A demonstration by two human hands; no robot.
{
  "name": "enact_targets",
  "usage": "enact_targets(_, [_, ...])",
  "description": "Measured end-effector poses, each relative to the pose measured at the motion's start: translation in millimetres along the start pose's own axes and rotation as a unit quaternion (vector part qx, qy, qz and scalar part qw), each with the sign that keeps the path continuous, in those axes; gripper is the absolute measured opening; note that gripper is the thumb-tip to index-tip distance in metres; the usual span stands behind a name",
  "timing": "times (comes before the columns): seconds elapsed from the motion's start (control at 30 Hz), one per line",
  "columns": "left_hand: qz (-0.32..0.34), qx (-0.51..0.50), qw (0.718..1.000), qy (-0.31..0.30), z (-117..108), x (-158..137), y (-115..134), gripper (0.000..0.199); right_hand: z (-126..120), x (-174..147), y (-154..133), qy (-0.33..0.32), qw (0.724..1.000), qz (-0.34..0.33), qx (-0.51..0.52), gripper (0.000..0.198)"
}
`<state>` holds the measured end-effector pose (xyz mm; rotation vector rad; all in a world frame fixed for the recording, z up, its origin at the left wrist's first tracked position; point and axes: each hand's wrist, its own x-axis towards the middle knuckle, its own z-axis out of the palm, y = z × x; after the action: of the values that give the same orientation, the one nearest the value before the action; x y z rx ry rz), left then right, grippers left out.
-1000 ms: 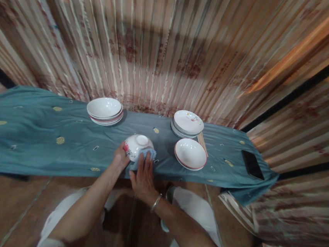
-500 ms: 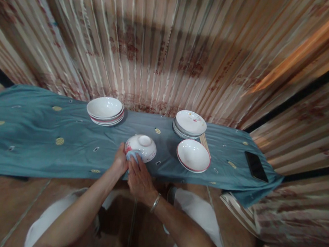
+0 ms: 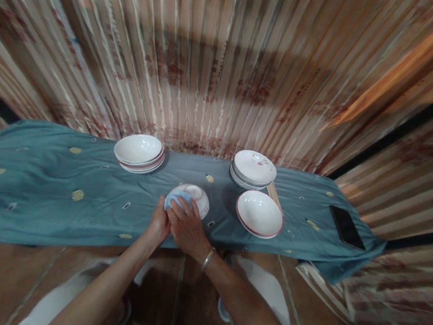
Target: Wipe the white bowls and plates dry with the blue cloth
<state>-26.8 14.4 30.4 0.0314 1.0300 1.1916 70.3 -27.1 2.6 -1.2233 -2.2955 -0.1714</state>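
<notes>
A white bowl [image 3: 202, 204] with a red floral pattern is turned upside down, its foot ring upward, at the front middle of the table. My left hand [image 3: 159, 222] grips its left rim. Over the outside of the bowl, my right hand [image 3: 186, 227] presses a light blue cloth [image 3: 178, 198], which covers the left part of the bowl and reaches near the foot. My fingers hide much of the bowl's near side. A silvery bracelet [image 3: 207, 260] circles my right wrist.
Stacked bowls [image 3: 139, 150] stand at the back left. Floral plates [image 3: 254, 168] are stacked at the back right, with red-rimmed bowls [image 3: 259, 213] in front. A black phone [image 3: 347, 226] lies on the right of the blue tablecloth [image 3: 45, 187]. A patterned curtain [image 3: 195, 68] hangs behind.
My right hand and the cloth have moved up over the bowl, from its near left side toward the foot. My left hand keeps its hold on the rim.
</notes>
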Motion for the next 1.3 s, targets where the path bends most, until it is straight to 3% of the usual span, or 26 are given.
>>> enact_targets(0.23, [0.04, -0.016, 0.999, -0.034, 0, 7, -5, 0.041, -6, 32, 10, 0.01, 0.999, 0.044, -0.001, 0.026])
enact_targets(0.63, [0.027, 0.007, 0.997, -0.066, 0, 11, -5, 0.025, -15, 61, 25, -0.047, 0.987, 0.157, 0.004, 0.022])
enact_targets(0.97, [0.018, 0.008, 0.999, -0.044, 8, 5, -3, 0.037, -4, 59, 49, 0.011, 0.975, 0.212, 0.068, 0.031])
enact_targets(1.17, [0.025, 0.002, 0.999, -0.041, 16, -1, -1, 0.042, 0, 47, 73, 0.024, 0.957, 0.28, 0.074, 0.03])
enact_targets(1.3, [0.021, 0.001, 1.0, -0.019, 18, 0, 1, 0.041, 2, 33, 83, 0.042, 0.959, 0.266, 0.092, 0.033])
